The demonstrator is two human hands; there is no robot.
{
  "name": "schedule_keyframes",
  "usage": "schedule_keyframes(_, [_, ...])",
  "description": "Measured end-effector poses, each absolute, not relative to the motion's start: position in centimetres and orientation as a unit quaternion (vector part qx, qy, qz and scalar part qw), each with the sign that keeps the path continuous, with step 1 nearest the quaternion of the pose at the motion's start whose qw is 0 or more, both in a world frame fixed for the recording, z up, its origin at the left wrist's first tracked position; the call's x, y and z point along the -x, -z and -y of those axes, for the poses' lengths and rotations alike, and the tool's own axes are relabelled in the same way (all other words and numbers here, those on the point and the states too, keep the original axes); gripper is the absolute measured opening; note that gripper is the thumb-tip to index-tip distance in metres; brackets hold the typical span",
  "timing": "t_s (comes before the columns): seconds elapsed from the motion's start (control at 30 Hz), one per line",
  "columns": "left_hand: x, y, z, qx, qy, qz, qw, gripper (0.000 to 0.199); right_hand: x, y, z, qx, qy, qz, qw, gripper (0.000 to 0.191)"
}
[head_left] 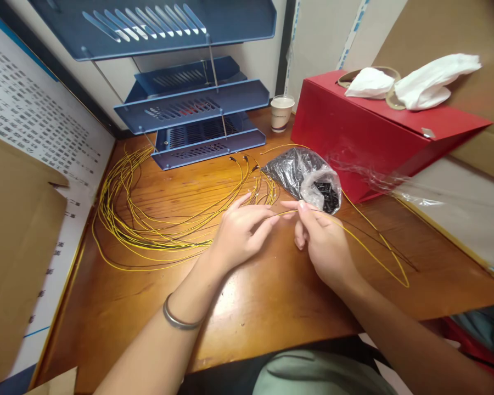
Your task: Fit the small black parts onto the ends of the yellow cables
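Observation:
Over the middle of the wooden table, my left hand (243,227) pinches a thin yellow wire between thumb and fingers. My right hand (323,236) holds the same yellow wire (368,249) a short way to the right, fingers closed on it. From there the wire loops out to the right beside a dark wire. Behind my right hand lies a clear plastic bag (294,167) of small black parts, its mouth open toward me. A large coil of yellow and dark wires (119,219) spreads out at the left, some ends with small black pieces near the bag.
A blue tiered tray rack (193,104) stands at the back left. Beside it are a paper cup (281,114) and a red box (354,131) with white tissue on top. Cardboard (20,258) and a printed sheet border the left side. The table's front edge is near my forearms.

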State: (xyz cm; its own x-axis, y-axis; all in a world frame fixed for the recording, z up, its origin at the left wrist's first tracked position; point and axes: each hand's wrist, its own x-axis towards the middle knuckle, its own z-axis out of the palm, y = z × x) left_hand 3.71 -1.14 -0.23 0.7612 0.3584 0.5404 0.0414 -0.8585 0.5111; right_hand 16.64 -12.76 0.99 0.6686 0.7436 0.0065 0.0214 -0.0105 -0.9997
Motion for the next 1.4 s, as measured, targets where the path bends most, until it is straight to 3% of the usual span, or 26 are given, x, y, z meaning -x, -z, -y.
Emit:
schedule_keyframes(0.17, [-3.8, 0.2, 1.3, -0.892, -0.374, -0.09, 0.239, 0.014, -16.9, -0.7, 14.1, 0.63, -0.282, 0.259, 0.676, 0.037])
schedule_keyframes(0.37, [-3.8, -0.5, 1.7, -0.892, -0.381, -0.052, 0.239, 0.015, -15.3, -2.4, 15.1, 0.628, -0.308, 0.274, 0.66, 0.032])
schedule_keyframes(0.5, [-3.6, -1.0, 1.9, -0.885, -0.396, -0.039, 0.242, 0.017, -14.1, -3.3, 15.2, 0.65, -0.242, 0.323, 0.644, 0.018])
schedule_keyframes(0.83, [-4.1, -1.0, 3.0, -0.825, -0.429, -0.101, 0.355, 0.008, -15.0, -3.9, 17.1, 0.693, -0.071, 0.361, 0.62, 0.008])
schedule_keyframes(1.4, [-4.2, -0.8, 2.8, -0.835, -0.423, -0.12, 0.33, 0.015, -16.2, -2.7, 17.4, 0.698, -0.076, 0.335, 0.629, 0.009])
